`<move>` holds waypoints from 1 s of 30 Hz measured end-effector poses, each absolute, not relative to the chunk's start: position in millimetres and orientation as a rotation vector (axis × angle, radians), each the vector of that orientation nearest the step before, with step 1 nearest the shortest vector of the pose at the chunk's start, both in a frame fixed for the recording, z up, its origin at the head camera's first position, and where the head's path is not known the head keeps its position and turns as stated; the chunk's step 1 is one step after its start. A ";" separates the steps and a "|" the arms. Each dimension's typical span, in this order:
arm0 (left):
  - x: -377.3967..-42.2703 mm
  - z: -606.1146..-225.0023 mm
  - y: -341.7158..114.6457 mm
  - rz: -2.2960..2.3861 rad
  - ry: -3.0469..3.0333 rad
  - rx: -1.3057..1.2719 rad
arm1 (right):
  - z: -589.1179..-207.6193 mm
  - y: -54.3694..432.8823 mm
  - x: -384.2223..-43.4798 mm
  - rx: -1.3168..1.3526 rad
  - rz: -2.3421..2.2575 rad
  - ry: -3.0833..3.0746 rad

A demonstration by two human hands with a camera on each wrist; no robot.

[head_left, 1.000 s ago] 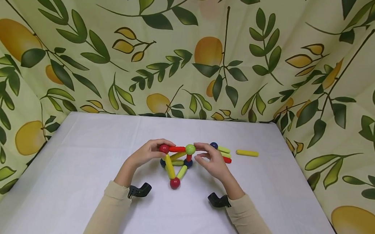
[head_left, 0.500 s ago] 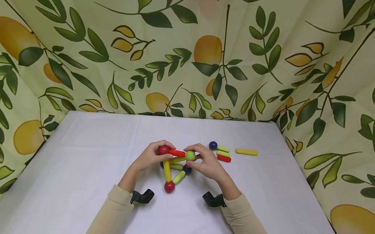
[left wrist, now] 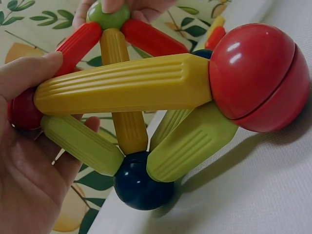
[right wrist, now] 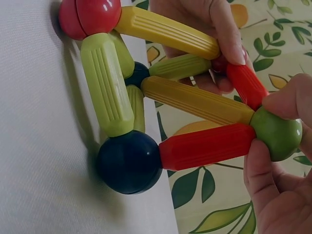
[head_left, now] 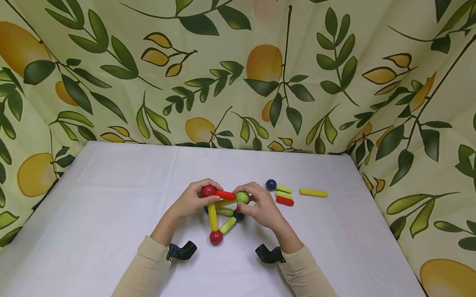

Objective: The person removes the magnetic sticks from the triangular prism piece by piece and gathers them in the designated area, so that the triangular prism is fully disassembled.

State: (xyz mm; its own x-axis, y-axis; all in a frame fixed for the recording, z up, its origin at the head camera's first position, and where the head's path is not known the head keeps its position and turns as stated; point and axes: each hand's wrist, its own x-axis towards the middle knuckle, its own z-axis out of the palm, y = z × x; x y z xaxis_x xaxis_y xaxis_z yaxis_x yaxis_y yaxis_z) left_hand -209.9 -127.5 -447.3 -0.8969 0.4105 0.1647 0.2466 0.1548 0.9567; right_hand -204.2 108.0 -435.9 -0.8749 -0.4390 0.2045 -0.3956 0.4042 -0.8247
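Observation:
My left hand (head_left: 189, 199) grips a red ball (head_left: 208, 191) at the upper left corner of a magnetic ball-and-rod frame, its thumb on a red rod (head_left: 225, 195). At that rod's other end, my right hand (head_left: 262, 207) pinches a green ball (right wrist: 278, 134) between thumb and fingers. From the held red ball a yellow rod (left wrist: 126, 83) slopes down to another red ball (head_left: 216, 237) near the front. Yellow-green rods (right wrist: 107, 83) join the lower balls, including a dark blue ball (right wrist: 129, 163). A second red rod (right wrist: 207, 146) links that blue ball to the green one.
Right of the frame lie a loose dark blue ball (head_left: 271, 185), short yellow-green rods (head_left: 284, 188) and a short red rod (head_left: 285, 201). Farther right is a long yellow rod (head_left: 313, 193). White cloth (head_left: 128, 173) covers the table; a leaf-patterned curtain (head_left: 225, 88) stands behind.
My right hand has moved left from beside the green ball and now pinches it. The frame's front red ball has shifted slightly left and nearer; the last half second shows little movement.

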 end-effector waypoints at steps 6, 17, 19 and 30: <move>-211.5 -451.5 -127.2 1.849 2.275 0.654 | -435.8 109.7 -204.2 -0.787 -1.503 2.580; -212.6 -454.6 -126.7 1.840 2.276 0.682 | -435.6 112.6 -202.9 -0.777 -1.507 2.538; -212.7 -454.7 -126.4 1.839 2.279 0.677 | -435.6 113.0 -203.1 -0.768 -1.509 2.521; -198.9 -427.4 -122.9 1.829 2.289 0.663 | -432.8 123.0 -209.7 -0.691 -1.681 2.466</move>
